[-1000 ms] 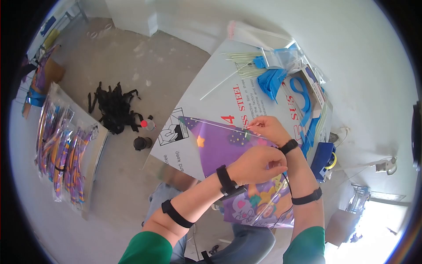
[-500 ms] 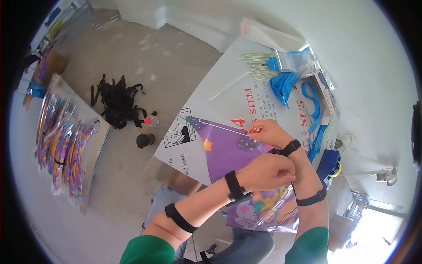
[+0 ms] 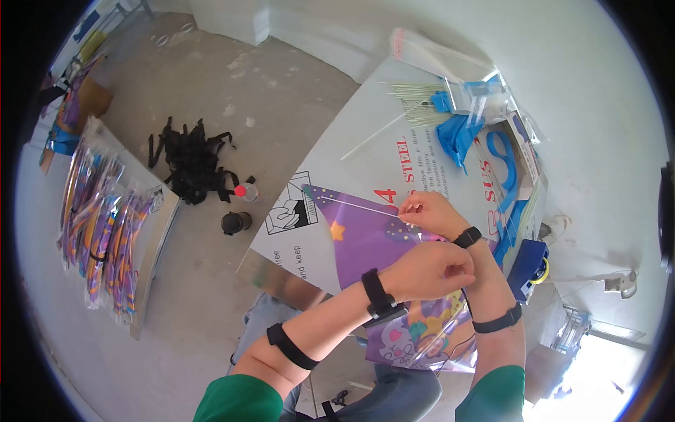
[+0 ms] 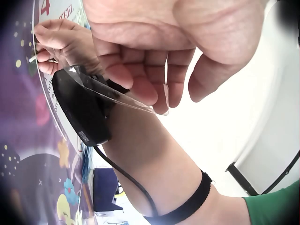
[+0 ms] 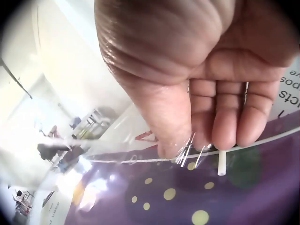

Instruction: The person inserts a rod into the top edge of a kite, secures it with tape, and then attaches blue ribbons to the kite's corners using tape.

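Observation:
A purple printed sheet (image 3: 362, 246) with stars and dots lies over the near side of the table. A thin white rod (image 3: 355, 203) runs along its upper edge. At that edge my right hand (image 3: 434, 213) pinches a clear tape strip (image 4: 124, 97) between thumb and fingers. A short white tube (image 5: 222, 163) pokes out below its fingertips in the right wrist view. My left hand (image 3: 434, 270) hovers above the sheet, nearer my body, fingers loosely bent and thumb apart. The strip's other end clings to a left fingertip in the left wrist view.
Thin pale sticks (image 3: 415, 98), blue sheets (image 3: 458, 137), blue-handled scissors (image 3: 500, 158) and a blue tape dispenser (image 3: 529, 267) line the table's far right. Bagged purple-orange items (image 3: 105, 239) lie left. Black straps (image 3: 190, 162), a bottle (image 3: 246, 191) and a black cup (image 3: 235, 223) stand between.
The head view has shifted, so the table sits further right. My left hand has drawn slightly away from the sheet's edge; the right hand stays at the rod.

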A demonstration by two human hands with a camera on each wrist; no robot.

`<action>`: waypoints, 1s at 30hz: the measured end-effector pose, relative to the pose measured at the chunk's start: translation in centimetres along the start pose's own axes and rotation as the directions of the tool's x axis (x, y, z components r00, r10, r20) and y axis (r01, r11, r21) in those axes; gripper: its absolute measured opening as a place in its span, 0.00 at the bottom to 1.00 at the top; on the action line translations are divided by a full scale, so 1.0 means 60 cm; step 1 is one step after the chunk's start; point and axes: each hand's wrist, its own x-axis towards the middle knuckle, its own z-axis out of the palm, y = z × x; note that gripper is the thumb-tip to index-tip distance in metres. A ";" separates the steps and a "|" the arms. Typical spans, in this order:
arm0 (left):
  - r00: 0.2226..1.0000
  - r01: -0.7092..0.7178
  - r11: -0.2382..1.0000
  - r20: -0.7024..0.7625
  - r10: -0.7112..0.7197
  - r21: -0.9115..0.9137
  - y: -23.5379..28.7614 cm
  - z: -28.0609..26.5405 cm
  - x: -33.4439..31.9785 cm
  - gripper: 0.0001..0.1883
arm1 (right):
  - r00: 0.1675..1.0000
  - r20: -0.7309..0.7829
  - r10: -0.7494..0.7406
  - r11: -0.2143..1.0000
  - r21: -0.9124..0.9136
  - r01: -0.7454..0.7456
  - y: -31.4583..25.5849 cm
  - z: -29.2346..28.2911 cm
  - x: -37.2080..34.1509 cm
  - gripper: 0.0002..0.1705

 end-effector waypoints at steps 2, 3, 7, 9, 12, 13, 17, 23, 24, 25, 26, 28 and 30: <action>1.000 -0.002 1.000 -0.020 0.001 -0.013 0.003 -0.004 0.001 0.06 | 1.000 -0.008 -0.022 0.999 -0.039 0.022 0.000 0.001 0.003 0.09; 0.999 -0.003 1.000 -0.044 0.002 -0.023 0.005 -0.008 0.001 0.07 | 0.999 -0.012 -0.048 0.996 -0.078 0.047 -0.001 0.000 0.004 0.10; 0.999 -0.017 0.998 -0.053 0.014 -0.060 0.013 -0.042 -0.004 0.05 | 0.997 -0.030 -0.070 0.994 -0.092 0.067 0.003 -0.003 0.007 0.12; 0.995 0.021 0.994 -0.100 -0.031 -0.105 0.019 -0.063 -0.006 0.04 | 1.000 -0.006 -0.031 0.998 0.051 0.031 0.016 -0.001 0.009 0.14; 0.990 0.037 0.997 -0.135 -0.045 -0.063 0.021 -0.089 -0.010 0.04 | 1.000 0.018 0.012 0.990 0.141 -0.015 0.011 -0.001 0.008 0.17; 0.991 0.039 0.997 -0.127 -0.047 -0.067 0.025 -0.096 -0.012 0.04 | 1.000 0.013 0.019 0.989 0.145 -0.021 0.018 0.000 0.013 0.17; 0.973 0.070 0.993 -0.213 -0.089 -0.092 0.035 -0.120 -0.020 0.06 | 0.983 -0.087 -0.163 0.976 -0.163 0.147 0.024 0.007 0.023 0.20; 0.944 0.120 0.985 -0.294 -0.152 -0.124 0.050 -0.151 -0.033 0.07 | 0.985 -0.174 0.020 0.997 -0.064 -0.031 -0.013 0.005 0.009 0.23; 0.933 0.145 0.987 -0.323 -0.158 -0.064 0.054 -0.157 -0.035 0.07 | 0.988 -0.144 0.056 0.997 -0.049 -0.063 -0.016 0.003 0.008 0.21; 0.933 0.147 0.987 -0.324 -0.160 -0.063 0.052 -0.163 -0.038 0.07 | 0.990 -0.112 0.091 0.995 -0.035 -0.095 -0.018 0.001 0.008 0.20; 0.919 0.124 0.991 -0.373 -0.130 -0.039 0.046 -0.169 -0.042 0.06 | 0.990 -0.112 0.090 0.995 -0.033 -0.094 -0.014 0.000 0.009 0.20; 0.901 0.104 0.994 -0.422 -0.099 -0.011 0.043 -0.182 -0.049 0.06 | 0.988 -0.014 -0.152 0.956 -0.256 0.143 -0.007 -0.005 0.008 0.15; 0.863 0.138 0.990 -0.491 -0.116 0.008 0.045 -0.196 -0.057 0.06 | 0.984 0.011 -0.179 0.944 -0.280 0.175 -0.009 -0.008 0.003 0.14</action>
